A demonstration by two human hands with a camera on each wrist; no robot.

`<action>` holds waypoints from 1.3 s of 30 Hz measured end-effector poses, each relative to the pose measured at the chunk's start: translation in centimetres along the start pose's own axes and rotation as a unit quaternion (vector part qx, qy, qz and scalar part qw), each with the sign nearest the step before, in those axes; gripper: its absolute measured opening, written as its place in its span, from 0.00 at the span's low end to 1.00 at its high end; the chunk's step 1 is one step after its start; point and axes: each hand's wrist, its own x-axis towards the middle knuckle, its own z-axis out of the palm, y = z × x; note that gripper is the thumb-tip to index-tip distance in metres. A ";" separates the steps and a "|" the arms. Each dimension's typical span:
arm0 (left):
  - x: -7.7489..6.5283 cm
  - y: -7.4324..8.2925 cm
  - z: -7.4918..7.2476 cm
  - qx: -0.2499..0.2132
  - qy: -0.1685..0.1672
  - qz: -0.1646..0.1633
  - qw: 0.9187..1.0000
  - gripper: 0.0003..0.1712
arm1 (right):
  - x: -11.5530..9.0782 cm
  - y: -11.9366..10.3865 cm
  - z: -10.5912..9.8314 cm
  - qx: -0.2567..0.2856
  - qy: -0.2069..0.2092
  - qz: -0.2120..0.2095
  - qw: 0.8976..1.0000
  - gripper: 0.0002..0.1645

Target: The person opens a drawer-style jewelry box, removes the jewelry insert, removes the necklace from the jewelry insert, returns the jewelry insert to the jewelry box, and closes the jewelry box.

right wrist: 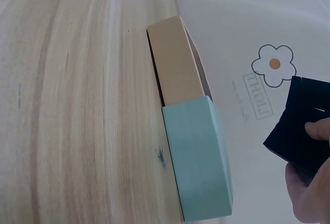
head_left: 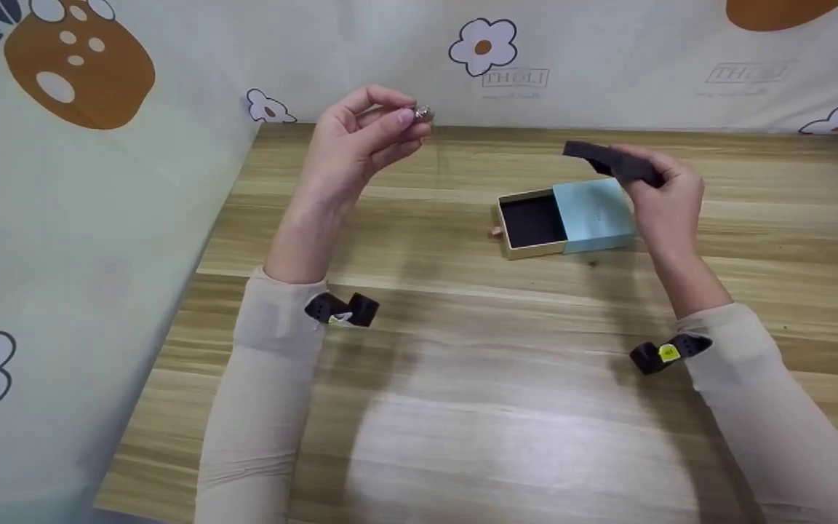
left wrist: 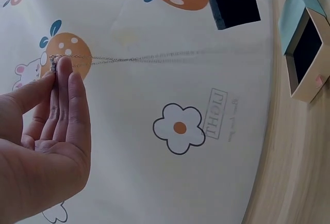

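Observation:
My left hand (head_left: 361, 138) is raised over the table's far left part, pinching a necklace (head_left: 423, 113) between thumb and fingertips. Its sparkly silver end sits at the fingertips, and in the left wrist view the thin chain (left wrist: 116, 59) hangs down from them. On the right, my right hand (head_left: 672, 200) grips a flat black box insert (head_left: 612, 161), thumb on its face in the right wrist view. Below the insert stands a small box with a light blue sleeve (head_left: 597, 215). Its beige drawer (head_left: 537, 252) is pulled partway out to the left, showing a dark inside.
The wood-grain table (head_left: 463, 349) runs back to a wall covering (head_left: 361, 44) printed with flowers and oranges. A small pull tab (head_left: 495, 232) sticks out from the drawer's left end. Each sleeve cuff carries a black wrist camera (head_left: 364, 310).

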 end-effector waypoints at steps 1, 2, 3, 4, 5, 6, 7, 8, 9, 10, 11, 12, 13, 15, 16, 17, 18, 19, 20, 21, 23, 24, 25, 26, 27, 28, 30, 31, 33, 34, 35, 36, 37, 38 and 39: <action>-0.1 0.3 0.0 -0.006 -0.001 0.001 1.000 0.07 | 0.0 0.1 0.0 -0.002 0.001 -0.001 1.000 0.14; -0.2 0.6 -0.1 -0.010 -0.001 0.004 1.000 0.07 | 0.0 0.1 0.0 -0.004 0.001 -0.002 1.000 0.14; -0.2 0.9 -0.2 -0.018 -0.001 0.006 1.000 0.06 | 0.0 0.2 0.0 -0.007 0.000 -0.004 1.000 0.14; -0.4 1.2 -0.4 -0.028 0.001 0.010 1.000 0.06 | 0.0 0.2 0.0 -0.011 -0.003 -0.006 1.000 0.14; -0.5 1.6 -0.6 -0.033 0.004 0.017 0.999 0.05 | 0.0 0.2 -0.1 -0.012 -0.005 -0.006 1.000 0.14; -0.6 2.0 -0.9 -0.036 0.007 0.026 0.999 0.05 | 0.0 0.3 -0.1 -0.014 -0.006 -0.005 1.000 0.14; -0.7 2.4 -1.2 -0.039 0.011 0.036 0.999 0.05 | 0.0 0.3 -0.1 -0.016 -0.008 -0.004 1.000 0.14; -0.8 2.8 -1.5 -0.035 0.016 0.049 0.998 0.04 | 0.0 0.4 -0.1 -0.017 -0.009 -0.002 1.000 0.15; -0.9 3.1 -1.9 -0.039 0.022 0.060 0.997 0.04 | 0.0 0.4 -0.2 -0.016 -0.010 0.001 1.000 0.15; -1.0 3.5 -2.2 -0.040 0.027 0.070 0.996 0.04 | 0.0 0.4 -0.2 -0.014 -0.011 0.005 1.000 0.15; -1.1 3.8 -2.6 -0.040 0.031 0.080 0.996 0.03 | 0.0 0.5 -0.3 -0.014 -0.010 0.008 1.000 0.15; -1.2 4.1 -2.9 -0.040 0.036 0.088 0.995 0.03 | 0.0 0.5 -0.3 -0.014 -0.009 0.008 1.000 0.15; -1.3 4.3 -3.2 -0.038 0.041 0.094 0.994 0.03 | -0.1 0.6 -0.3 -0.014 -0.007 0.007 1.000 0.15; -1.5 4.5 -3.8 -0.048 0.047 0.100 0.993 0.03 | -0.1 0.6 -0.4 -0.014 -0.005 0.004 1.000 0.15; -1.6 4.6 -4.1 -0.041 0.050 0.103 0.993 0.03 | -0.1 0.7 -0.4 -0.013 -0.004 0.001 1.000 0.15; -1.6 4.6 -4.4 -0.031 0.055 0.105 0.993 0.04 | -0.2 0.8 -0.4 -0.012 -0.003 -0.002 1.000 0.15; -1.7 4.5 -4.6 -0.019 0.059 0.106 0.992 0.04 | -0.2 0.8 -0.4 -0.010 -0.002 -0.006 1.000 0.14; -1.8 4.5 -4.8 -0.007 0.062 0.108 0.992 0.04 | -0.2 0.9 -0.3 -0.007 -0.002 -0.007 1.000 0.14; -1.9 4.4 -5.1 0.000 0.063 0.110 0.992 0.04 | -0.2 0.9 -0.3 -0.005 -0.002 -0.007 1.000 0.14; -2.0 4.4 -5.3 0.012 0.066 0.112 0.991 0.05 | -0.3 1.0 -0.3 -0.002 -0.001 -0.008 1.000 0.14; -2.2 4.3 -5.8 0.030 0.071 0.115 0.990 0.05 | -0.2 1.0 -0.3 -0.002 0.000 -0.007 1.000 0.14; -2.2 4.3 -6.1 0.028 0.072 0.115 0.990 0.05 | -0.2 0.9 -0.3 -0.004 0.000 -0.006 1.000 0.14; -2.3 4.3 -6.3 0.023 0.074 0.114 0.990 0.04 | -0.2 1.0 -0.3 -0.006 0.001 -0.005 1.000 0.14; -2.4 4.3 -6.6 0.022 0.076 0.114 0.990 0.04 | -0.2 0.9 -0.3 -0.007 0.000 -0.004 1.000 0.14; -2.5 4.3 -6.9 0.023 0.079 0.113 0.990 0.04 | -0.2 0.9 -0.3 -0.006 0.000 -0.004 1.000 0.14; -2.6 4.4 -7.1 0.020 0.082 0.113 0.990 0.04 | -0.2 0.9 -0.3 -0.009 0.000 -0.001 1.000 0.14; -2.8 4.4 -7.6 0.015 0.088 0.112 0.990 0.04 | -0.3 0.9 -0.3 -0.012 -0.003 0.000 1.000 0.14; -2.9 4.4 -7.8 0.017 0.091 0.114 0.989 0.04 | -0.3 0.9 -0.3 -0.011 -0.004 0.001 1.000 0.14; -3.1 4.4 -8.2 0.020 0.096 0.117 0.988 0.03 | -0.3 0.8 -0.3 -0.011 -0.006 0.004 1.000 0.13; -3.1 4.5 -8.3 0.020 0.097 0.117 0.988 0.03 | -0.3 0.8 -0.3 -0.012 -0.007 0.006 1.000 0.14; -3.2 4.5 -8.4 0.021 0.099 0.118 0.988 0.03 | -0.3 0.7 -0.3 -0.010 -0.007 0.006 1.000 0.13; -3.2 4.5 -8.6 0.022 0.099 0.119 0.988 0.03 | -0.4 0.7 -0.3 -0.009 -0.007 0.007 1.000 0.13; -3.3 4.5 -8.7 0.022 0.100 0.119 0.988 0.03 | -0.4 0.6 -0.3 -0.007 -0.006 0.008 1.000 0.12; -3.3 4.5 -8.8 0.021 0.101 0.119 0.988 0.04 | -0.4 0.6 -0.3 -0.005 -0.006 0.009 1.000 0.11; -3.4 4.5 -8.9 0.020 0.101 0.118 0.988 0.04 | -0.4 0.6 -0.2 -0.003 -0.006 0.008 1.000 0.10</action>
